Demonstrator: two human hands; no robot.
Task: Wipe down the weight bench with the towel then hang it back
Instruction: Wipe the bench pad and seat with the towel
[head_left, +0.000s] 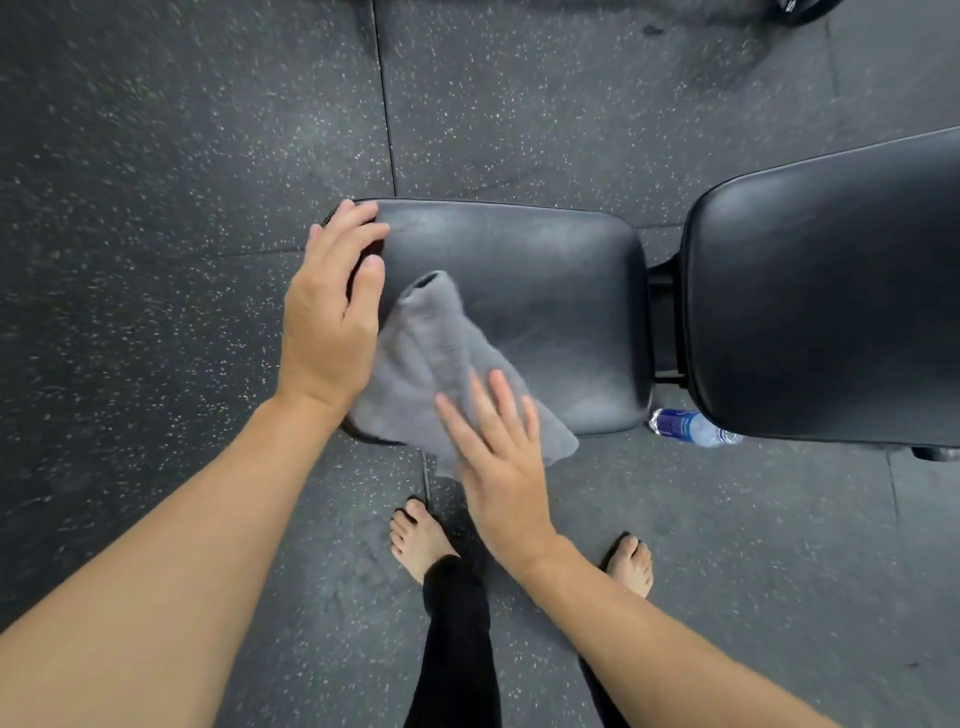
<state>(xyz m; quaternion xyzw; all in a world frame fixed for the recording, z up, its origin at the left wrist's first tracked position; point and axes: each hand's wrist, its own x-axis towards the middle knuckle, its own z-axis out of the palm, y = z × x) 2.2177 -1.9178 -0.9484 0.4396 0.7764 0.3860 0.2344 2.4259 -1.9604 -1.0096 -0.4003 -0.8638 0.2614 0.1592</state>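
Note:
A black padded weight bench lies across the view: its seat pad (545, 291) in the middle, its back pad (831, 291) to the right. A grey towel (415, 379) lies crumpled on the seat's near left corner and hangs over the front edge. My right hand (498, 467) rests flat on the towel's near part, fingers spread. My left hand (332, 312) lies flat on the seat's left end, fingers on the pad beside the towel, gripping nothing.
A plastic water bottle (691, 427) with a blue label lies on the floor under the gap between the pads. My bare feet (421, 540) stand on the speckled black rubber floor (156, 208) in front of the bench. A dark object (805, 10) sits at the top right.

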